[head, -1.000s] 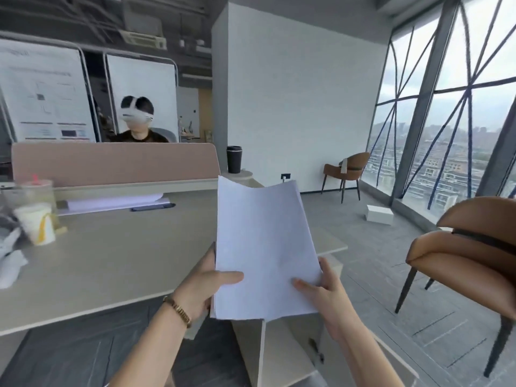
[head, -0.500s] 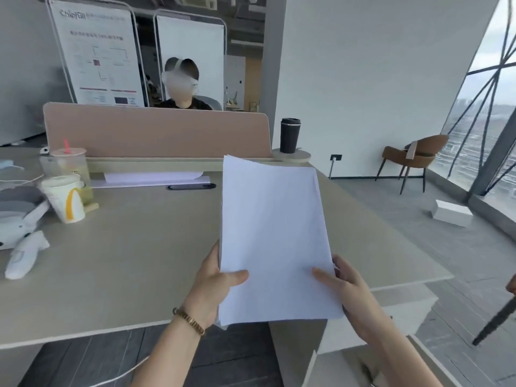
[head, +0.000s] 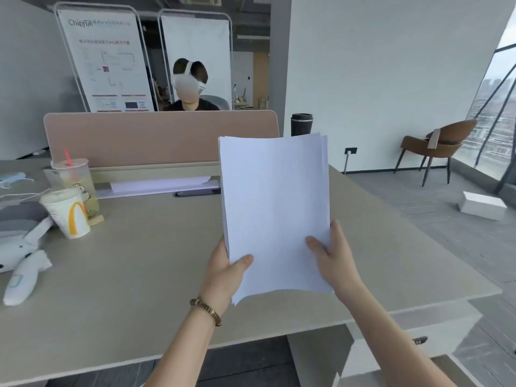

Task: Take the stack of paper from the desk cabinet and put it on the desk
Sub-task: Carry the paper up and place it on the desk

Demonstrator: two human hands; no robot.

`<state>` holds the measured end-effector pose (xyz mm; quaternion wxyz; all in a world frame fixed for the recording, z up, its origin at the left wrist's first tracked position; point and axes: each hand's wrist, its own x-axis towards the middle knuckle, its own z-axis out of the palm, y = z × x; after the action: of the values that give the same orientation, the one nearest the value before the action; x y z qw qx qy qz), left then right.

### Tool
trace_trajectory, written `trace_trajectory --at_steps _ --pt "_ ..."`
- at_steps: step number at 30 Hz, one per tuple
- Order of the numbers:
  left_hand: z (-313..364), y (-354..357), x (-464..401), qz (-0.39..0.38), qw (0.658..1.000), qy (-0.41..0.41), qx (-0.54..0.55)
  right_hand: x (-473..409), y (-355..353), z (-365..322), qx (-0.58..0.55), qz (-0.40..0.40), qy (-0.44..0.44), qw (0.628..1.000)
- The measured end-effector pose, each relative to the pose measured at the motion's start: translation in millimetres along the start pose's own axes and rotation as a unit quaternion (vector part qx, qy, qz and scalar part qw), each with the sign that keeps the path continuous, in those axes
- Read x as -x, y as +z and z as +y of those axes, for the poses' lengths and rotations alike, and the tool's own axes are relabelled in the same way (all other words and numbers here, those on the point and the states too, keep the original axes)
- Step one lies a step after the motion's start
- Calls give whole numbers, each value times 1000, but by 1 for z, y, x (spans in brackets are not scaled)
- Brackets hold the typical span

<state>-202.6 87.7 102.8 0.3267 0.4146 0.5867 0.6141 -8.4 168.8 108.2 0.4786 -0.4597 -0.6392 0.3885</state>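
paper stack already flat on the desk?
No: the stack of paper is held raised and tilted above the desk, gripped at its lower corners by the left hand and right hand.

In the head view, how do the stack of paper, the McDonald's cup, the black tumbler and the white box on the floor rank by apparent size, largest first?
1. stack of paper, partly because it is nearest the camera.
2. McDonald's cup.
3. white box and black tumbler: they look alike, and both are far, so no ranking.
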Motion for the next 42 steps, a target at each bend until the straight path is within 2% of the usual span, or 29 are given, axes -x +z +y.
trace_trajectory --at_steps 7,11,17,23,27,33,36,42 --pt "-9 19 -26 25 1000 1 -13 -27 9 10 -16 19 22 999" --pt "-30 22 -33 25 999 -33 1 -22 16 28 -27 1 29 999" --pt "-9 10 -57 30 998 7 59 -55 1 8 -92 9 -21 995" --pt "-5 28 -57 99 993 29 54 -68 14 -13 -92 51 -59 993" --pt "-6 24 -65 82 995 45 34 -75 11 -9 -114 52 -58 990" --pt "-52 19 -46 33 996 -46 -66 -50 19 47 -91 -31 -20 995" --pt "-57 20 -49 50 994 -52 -87 -49 22 63 -102 -51 6 993" --pt "-52 36 -61 46 993 -32 -108 -63 7 57 -49 -5 18 999"
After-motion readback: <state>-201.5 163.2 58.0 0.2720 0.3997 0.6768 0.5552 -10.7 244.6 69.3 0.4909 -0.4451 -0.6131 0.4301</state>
